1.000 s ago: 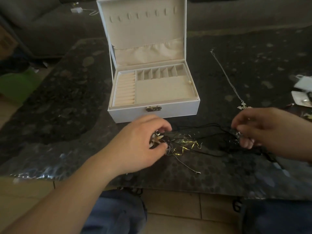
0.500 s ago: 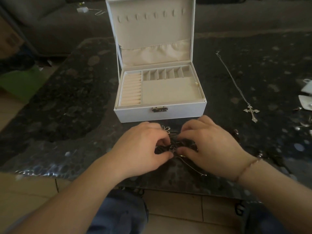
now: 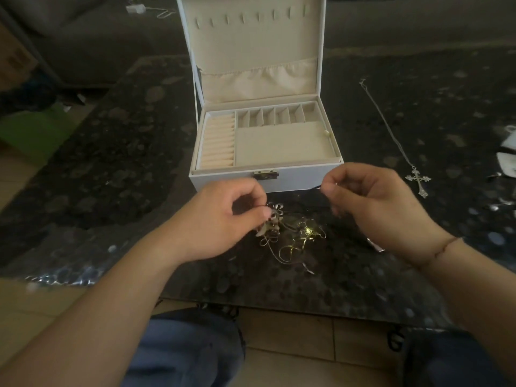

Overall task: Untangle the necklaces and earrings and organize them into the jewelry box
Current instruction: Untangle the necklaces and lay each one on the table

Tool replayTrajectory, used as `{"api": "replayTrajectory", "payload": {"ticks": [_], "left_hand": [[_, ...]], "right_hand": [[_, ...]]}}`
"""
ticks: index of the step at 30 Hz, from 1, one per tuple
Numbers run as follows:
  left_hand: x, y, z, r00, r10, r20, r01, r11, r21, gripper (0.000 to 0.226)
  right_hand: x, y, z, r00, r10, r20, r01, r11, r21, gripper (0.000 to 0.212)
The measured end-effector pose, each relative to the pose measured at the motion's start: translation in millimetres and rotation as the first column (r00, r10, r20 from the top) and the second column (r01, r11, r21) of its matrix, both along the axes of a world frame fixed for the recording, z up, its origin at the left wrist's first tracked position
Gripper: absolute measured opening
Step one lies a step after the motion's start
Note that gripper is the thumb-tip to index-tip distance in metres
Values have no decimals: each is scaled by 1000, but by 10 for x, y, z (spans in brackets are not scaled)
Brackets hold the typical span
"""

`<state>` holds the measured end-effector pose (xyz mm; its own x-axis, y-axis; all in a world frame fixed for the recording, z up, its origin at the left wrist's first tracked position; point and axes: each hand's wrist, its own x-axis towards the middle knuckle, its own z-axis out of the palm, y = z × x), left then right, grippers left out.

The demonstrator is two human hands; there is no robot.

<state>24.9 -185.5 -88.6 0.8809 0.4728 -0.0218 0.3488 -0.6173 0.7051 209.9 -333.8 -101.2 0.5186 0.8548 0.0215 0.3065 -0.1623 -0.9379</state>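
Since half a second ago, the two hands have been drawn apart in front of the open white jewelry box (image 3: 229, 178). The right hand (image 3: 374, 202) has been lifted toward the box's right front corner, pinching a thin dark cord. The tangled heap of gold chains and pendants (image 3: 290, 233) is now uncovered beside the left hand (image 3: 223, 219).

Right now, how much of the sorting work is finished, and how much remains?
Done: one cross necklace lies separated on the table, right of the box. In hand: left hand and right hand each pinch part of the tangle, pulling it apart. Left: the whole tangle, and the jewelry box looks almost empty.
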Motion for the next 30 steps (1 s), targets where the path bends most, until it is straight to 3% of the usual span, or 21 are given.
{"api": "replayTrajectory", "payload": {"ticks": [4, 9, 12, 16, 18, 20, 24, 26, 28, 30], "left_hand": [[41, -19, 28, 991, 50, 122, -19, 971, -240, 10], [75, -42, 77, 972, 179, 153, -92, 887, -452, 7], [66, -20, 87, 954, 229, 194, -96, 844, -528, 11], [50, -1, 59, 945, 201, 259, -43, 859, -510, 9], [62, -22, 61, 936, 197, 291, -30, 869, -494, 8], [80, -41, 53, 926, 220, 307, -52, 880, -472, 22], [93, -68, 64, 908, 270, 322, -91, 874, -477, 26], [105, -81, 73, 897, 301, 324, -108, 859, -500, 22], [123, -97, 81, 881, 337, 332, -125, 842, -525, 18], [134, -104, 83, 862, 380, 335, -152, 824, -545, 17]], "right_hand": [[43, 21, -41, 994, -65, 91, 67, 997, -23, 14], [49, 27, -43, 971, -94, 221, 89, 995, 33, 13], [26, 2, 1, 989, -56, 137, 43, 994, 96, 17], [-8, -38, 69, 996, -10, -92, 24, 987, 158, 20], [-32, -35, 84, 992, 10, -128, 9, 989, 149, 23], [-43, -30, 83, 995, -3, -98, 15, 992, 124, 27], [-32, -27, 31, 991, -60, 117, 48, 994, 101, 7], [-71, -43, -28, 952, -121, 282, 86, 987, 132, 18], [-129, -75, -74, 799, -196, 568, 80, 972, 223, 26], [-213, -112, -107, 617, -126, 777, -46, 980, 195, 20]]}}
